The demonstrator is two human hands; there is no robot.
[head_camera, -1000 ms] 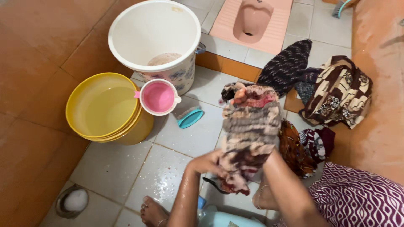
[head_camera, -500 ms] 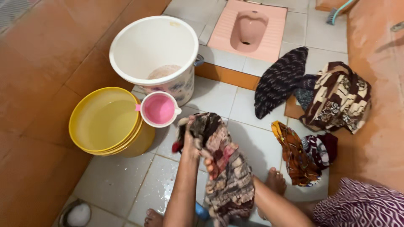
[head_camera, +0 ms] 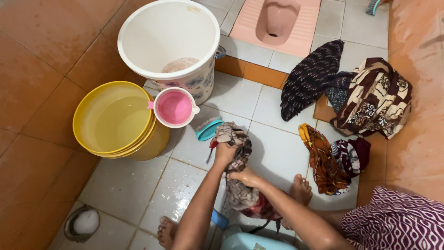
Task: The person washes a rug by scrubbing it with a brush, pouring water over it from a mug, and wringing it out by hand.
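While low at centre frame, left hand (head_camera: 225, 151) and right hand (head_camera: 243, 176) both clamped on wet patterned cloth (head_camera: 240, 185), above tiled floor (head_camera: 125, 185), right of yellow basin (head_camera: 115, 118).

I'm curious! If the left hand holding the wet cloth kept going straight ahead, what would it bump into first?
Probably the teal scrub brush on the floor, just beyond the left hand and the cloth; depth is hard to judge.

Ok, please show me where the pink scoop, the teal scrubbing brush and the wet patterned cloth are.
pink scoop (head_camera: 174, 107), head view, on its pink inside.
teal scrubbing brush (head_camera: 206, 131), head view, on its teal back.
wet patterned cloth (head_camera: 241, 196), head view, on the bunched part below the hands.
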